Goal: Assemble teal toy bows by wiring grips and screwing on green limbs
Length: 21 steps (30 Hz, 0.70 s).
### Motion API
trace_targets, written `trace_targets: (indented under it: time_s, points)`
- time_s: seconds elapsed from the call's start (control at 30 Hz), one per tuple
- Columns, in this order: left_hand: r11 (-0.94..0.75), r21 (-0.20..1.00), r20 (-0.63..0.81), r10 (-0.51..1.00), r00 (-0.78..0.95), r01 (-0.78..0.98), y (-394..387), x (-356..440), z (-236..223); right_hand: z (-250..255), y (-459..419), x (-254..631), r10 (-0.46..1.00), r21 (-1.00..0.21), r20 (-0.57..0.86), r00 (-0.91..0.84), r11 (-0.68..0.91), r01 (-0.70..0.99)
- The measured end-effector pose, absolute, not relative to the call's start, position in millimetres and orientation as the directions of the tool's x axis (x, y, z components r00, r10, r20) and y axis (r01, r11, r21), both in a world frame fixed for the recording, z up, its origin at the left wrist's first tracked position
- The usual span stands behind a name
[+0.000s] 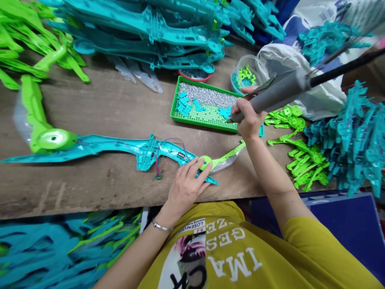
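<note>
Wooden tabletop [99, 116] under a yellow shirt [219, 245] labelled "LOSEMYS": the left hand [186, 188] rests, fingers slightly apart, on a teal plastic blade [102, 146]; the right hand [245, 118] clamps a grey foam-wrapped tool [270, 94].

Two hands show, one left hand [187, 188] and one right hand [246, 119], with one soldering iron [278, 91], one teal plastic toy blade [120, 149], one small circuit board [158, 176], one green tray [173, 113], one clear plastic cup [249, 66], one red dish [195, 77] and one bracelet [161, 225]. Teal plastic parts [345, 136] and lime plastic parts [305, 170] lie in heaps too many to count.
</note>
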<state>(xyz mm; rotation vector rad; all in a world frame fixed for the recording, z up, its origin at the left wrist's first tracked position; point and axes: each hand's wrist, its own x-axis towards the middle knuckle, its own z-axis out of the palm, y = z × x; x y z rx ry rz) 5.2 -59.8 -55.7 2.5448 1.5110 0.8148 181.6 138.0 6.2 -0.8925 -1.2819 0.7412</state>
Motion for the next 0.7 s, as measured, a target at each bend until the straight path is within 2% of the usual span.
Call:
trace_targets:
  time_s: [0.17,0.3,0.57,0.7]
  points:
    - [-0.516,0.320,0.406,0.832,0.378,0.794,-60,5,-59,28,72,195,0.925,-0.924,0.379,0.028,0.380,-0.042]
    - [-0.518,0.327,0.414,0.830,0.373,0.790,-61,5,-63,21,37,203,0.939,-0.937,0.342,-0.041,0.337,-0.091]
    - [-0.493,0.377,0.382,0.854,0.353,0.784,-62,5,-67,2,30,206,0.959,-0.959,0.279,-0.040,0.277,-0.057]
    - [-0.503,0.344,0.396,0.843,0.363,0.793,-61,5,-65,-9,29,210,0.971,-0.975,0.224,-0.086,0.224,-0.008]
